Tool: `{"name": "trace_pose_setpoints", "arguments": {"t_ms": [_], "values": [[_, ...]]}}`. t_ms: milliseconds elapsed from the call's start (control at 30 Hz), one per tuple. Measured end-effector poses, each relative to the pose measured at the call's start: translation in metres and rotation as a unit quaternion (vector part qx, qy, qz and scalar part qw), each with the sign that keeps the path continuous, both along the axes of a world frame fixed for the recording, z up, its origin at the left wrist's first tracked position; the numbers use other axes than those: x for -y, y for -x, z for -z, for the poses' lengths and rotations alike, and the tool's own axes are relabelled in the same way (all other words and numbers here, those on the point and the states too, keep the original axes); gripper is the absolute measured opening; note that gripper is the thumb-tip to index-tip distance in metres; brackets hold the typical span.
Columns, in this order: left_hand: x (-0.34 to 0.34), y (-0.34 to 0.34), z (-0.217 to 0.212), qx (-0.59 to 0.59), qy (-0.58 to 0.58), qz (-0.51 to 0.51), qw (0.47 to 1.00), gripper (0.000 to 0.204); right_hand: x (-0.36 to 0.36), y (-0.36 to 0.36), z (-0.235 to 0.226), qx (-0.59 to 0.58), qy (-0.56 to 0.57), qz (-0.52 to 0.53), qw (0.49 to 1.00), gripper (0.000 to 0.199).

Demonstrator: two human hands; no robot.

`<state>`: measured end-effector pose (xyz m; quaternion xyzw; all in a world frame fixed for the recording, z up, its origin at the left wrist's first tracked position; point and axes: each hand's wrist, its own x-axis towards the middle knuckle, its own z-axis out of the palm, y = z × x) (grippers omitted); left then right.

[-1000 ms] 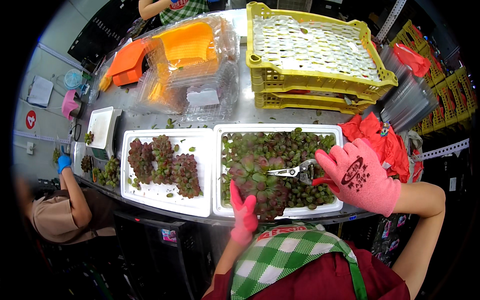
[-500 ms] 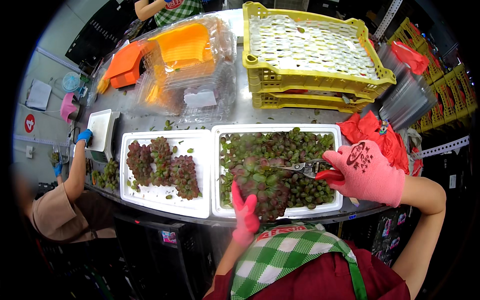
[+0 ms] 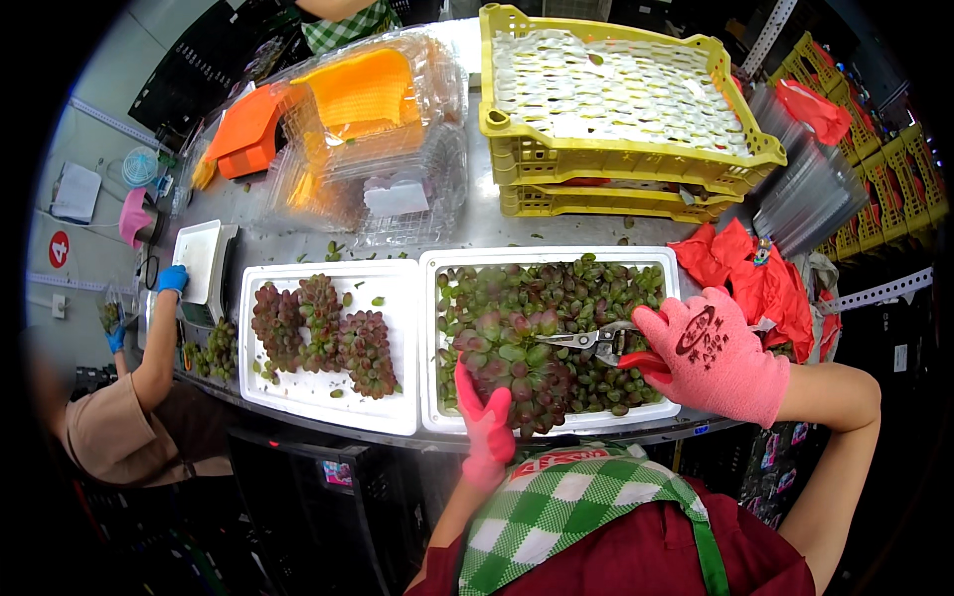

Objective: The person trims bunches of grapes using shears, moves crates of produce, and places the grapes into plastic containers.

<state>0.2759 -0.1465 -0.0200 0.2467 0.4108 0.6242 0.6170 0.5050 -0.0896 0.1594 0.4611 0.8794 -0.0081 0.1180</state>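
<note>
In my left hand [image 3: 485, 422], gloved in pink, rests a bunch of green and dark red grapes [image 3: 515, 366]; the fingers curl under its left side and are partly hidden. My right hand [image 3: 717, 360], also in a pink glove, is closed round the red handles of a pair of snips [image 3: 602, 343]. The blades point left and their tips reach the upper right part of the bunch. Below both hands is a white tray [image 3: 429, 338] full of loose grapes. To its left, a second white tray [image 3: 298, 409] holds several grape bunches [image 3: 366, 353].
Clear plastic boxes [image 3: 427, 159] and orange padding [image 3: 363, 89] lie at the back left. Stacked yellow crates [image 3: 616, 164] stand behind the full tray, red bags [image 3: 740, 268] to its right. At left, a co-worker's blue-gloved hand [image 3: 173, 279] is at a scale [image 3: 204, 260].
My right hand has come slightly down and left, with the snips' blades now further over the bunch. The bunch has tilted a little. The co-worker's hand has shifted slightly down.
</note>
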Motion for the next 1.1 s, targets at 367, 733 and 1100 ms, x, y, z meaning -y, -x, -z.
{"name": "trace_pose_setpoints", "arguments": {"t_ms": [367, 733, 1100], "values": [[0.002, -0.002, 0.005, -0.164, -0.022, -0.002, 0.986, 0.085, 0.008, 0.028, -0.01, 0.182, -0.125, -0.087, 0.971, 0.026], [0.002, -0.002, 0.005, -0.028, -0.008, -0.008, 1.0, 0.081, 0.007, 0.003, 0.008, -0.008, 0.026, 0.055, 0.998, 0.039], [0.002, -0.006, -0.003, -0.016, -0.023, -0.019, 0.999, 0.084, 0.018, -0.003, 0.014, -0.072, 0.025, 0.067, 0.995, 0.04]]}}
